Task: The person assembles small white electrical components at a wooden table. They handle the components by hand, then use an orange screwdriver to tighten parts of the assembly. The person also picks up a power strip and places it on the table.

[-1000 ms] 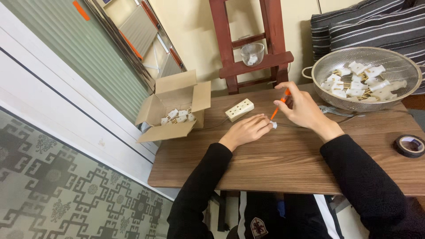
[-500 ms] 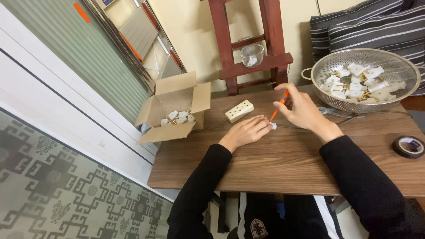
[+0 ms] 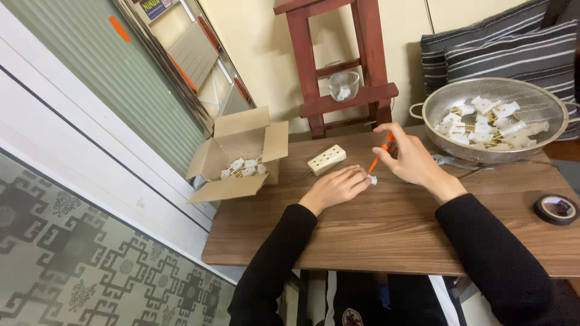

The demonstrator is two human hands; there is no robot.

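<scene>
My right hand (image 3: 409,159) grips an orange screwdriver (image 3: 381,153), its tip pointing down at a small white plug part (image 3: 373,179) on the wooden table (image 3: 386,229). My left hand (image 3: 336,187) rests flat on the table and holds that white part down with its fingertips. A white multi-socket block (image 3: 327,159) lies just behind the left hand, its cord trailing off to the left.
An open cardboard box (image 3: 238,151) with several white plugs sits at the table's left end. A metal colander (image 3: 495,118) full of white plugs stands at the back right. A roll of black tape (image 3: 556,209) lies at the right edge. A red wooden frame (image 3: 350,66) holding a glass bowl stands behind.
Both hands stay in almost the same place; the right hand with the screwdriver has shifted only slightly.
</scene>
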